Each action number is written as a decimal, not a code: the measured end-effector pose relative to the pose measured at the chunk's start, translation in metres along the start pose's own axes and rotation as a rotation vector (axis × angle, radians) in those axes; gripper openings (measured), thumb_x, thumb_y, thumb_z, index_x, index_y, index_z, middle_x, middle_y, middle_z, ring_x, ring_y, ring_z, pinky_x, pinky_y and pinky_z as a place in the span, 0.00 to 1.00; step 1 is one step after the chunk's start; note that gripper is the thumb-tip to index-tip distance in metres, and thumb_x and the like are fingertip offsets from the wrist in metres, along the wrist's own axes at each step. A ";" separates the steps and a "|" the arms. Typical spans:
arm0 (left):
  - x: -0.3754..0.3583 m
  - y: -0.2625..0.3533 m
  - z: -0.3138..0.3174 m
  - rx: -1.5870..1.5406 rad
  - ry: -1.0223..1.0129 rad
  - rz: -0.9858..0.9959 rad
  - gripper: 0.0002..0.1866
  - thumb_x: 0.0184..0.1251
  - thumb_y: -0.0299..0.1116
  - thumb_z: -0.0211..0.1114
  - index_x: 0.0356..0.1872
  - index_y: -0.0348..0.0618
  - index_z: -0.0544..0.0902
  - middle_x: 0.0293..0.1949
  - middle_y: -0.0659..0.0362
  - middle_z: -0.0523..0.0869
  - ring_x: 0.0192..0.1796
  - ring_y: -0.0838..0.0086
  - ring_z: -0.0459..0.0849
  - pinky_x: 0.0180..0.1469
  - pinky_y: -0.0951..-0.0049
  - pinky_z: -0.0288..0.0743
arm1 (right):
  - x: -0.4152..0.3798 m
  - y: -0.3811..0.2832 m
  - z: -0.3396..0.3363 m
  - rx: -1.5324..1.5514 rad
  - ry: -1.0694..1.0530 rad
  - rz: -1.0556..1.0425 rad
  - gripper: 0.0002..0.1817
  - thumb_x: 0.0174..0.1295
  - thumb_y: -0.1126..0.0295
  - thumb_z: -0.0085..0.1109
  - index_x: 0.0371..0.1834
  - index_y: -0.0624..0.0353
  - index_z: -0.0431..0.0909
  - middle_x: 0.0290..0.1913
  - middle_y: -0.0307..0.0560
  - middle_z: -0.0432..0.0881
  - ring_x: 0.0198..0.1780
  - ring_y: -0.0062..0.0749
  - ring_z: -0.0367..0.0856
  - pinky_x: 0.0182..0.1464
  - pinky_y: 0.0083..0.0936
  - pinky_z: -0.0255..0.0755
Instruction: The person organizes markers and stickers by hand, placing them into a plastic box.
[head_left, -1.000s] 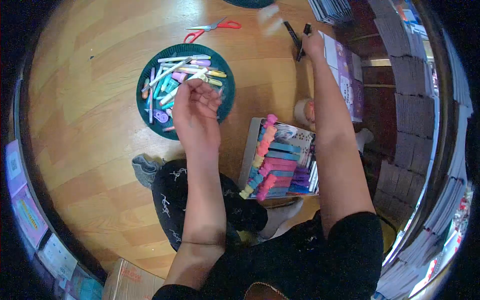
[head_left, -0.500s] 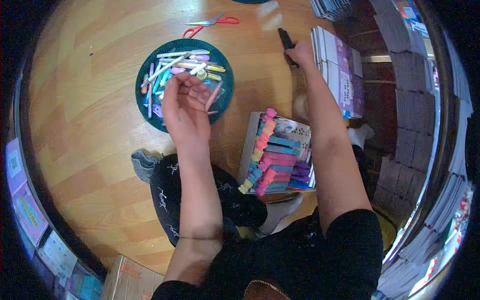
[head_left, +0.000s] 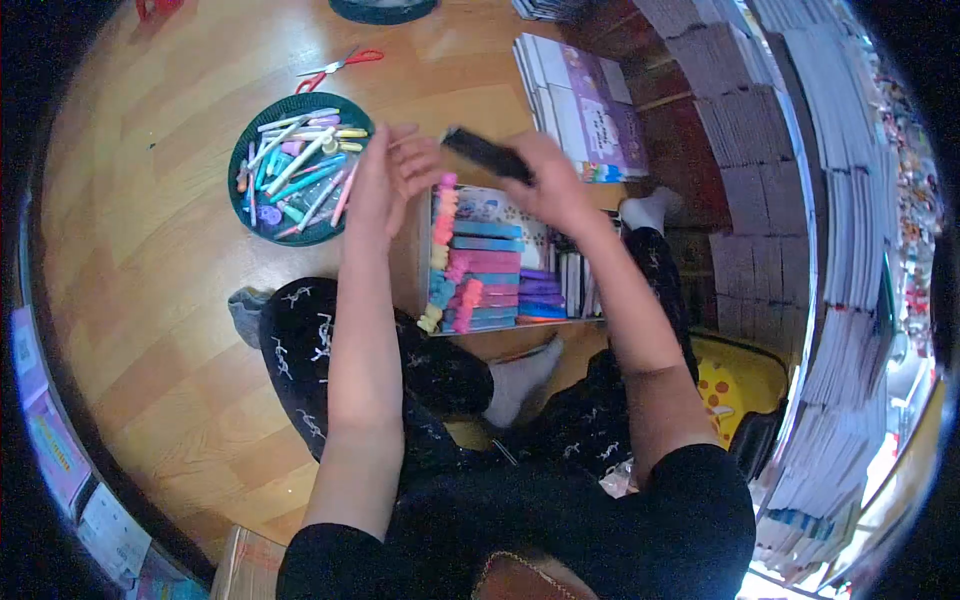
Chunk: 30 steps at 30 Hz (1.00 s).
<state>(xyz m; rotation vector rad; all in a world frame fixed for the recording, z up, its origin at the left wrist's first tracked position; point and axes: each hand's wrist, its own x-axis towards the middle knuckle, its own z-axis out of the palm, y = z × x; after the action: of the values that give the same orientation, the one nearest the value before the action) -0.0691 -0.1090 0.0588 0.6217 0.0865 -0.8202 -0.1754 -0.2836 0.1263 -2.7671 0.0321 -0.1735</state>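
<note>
A long black object [head_left: 485, 155], blurred by motion, is gripped in my right hand [head_left: 553, 180] above the far edge of the box. Its kind I cannot tell. My left hand [head_left: 392, 175] is empty, fingers apart and palm turned toward that object. Just left of it, a round dark green basket [head_left: 243, 210] holds several pens and highlighters [head_left: 305, 165] in pastel colours. Below my hands stands an open box [head_left: 425, 270] packed with blue, pink and purple slim packs [head_left: 485, 262]. Along its left side runs a row of colourful bobbly pieces [head_left: 440, 240].
Red-handled scissors [head_left: 340, 68] lie open on the wooden floor beyond the basket. A stack of purple-and-white booklets [head_left: 590, 110] lies at the far right. Tall paper stacks [head_left: 760, 190] line the right side. A cardboard box [head_left: 245, 565] stands at the lower left.
My right hand has lifted the black object from beside the booklets and brought it left, near my left hand. My left hand has moved off the basket to its right edge. The view has shifted.
</note>
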 end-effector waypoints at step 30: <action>-0.089 -0.032 -0.033 0.544 0.189 0.068 0.16 0.65 0.42 0.51 0.39 0.38 0.73 0.32 0.57 0.79 0.33 0.74 0.79 0.35 0.76 0.73 | -0.179 0.124 -0.020 -0.383 0.001 0.379 0.20 0.40 0.80 0.55 0.41 0.55 0.75 0.48 0.46 0.74 0.55 0.41 0.67 0.50 0.40 0.64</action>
<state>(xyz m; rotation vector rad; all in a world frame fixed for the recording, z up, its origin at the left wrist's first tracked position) -0.1477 -0.0485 0.0431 1.2092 0.0117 -0.7183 -0.3552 -0.3978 0.0790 -3.0676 0.6477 -0.0737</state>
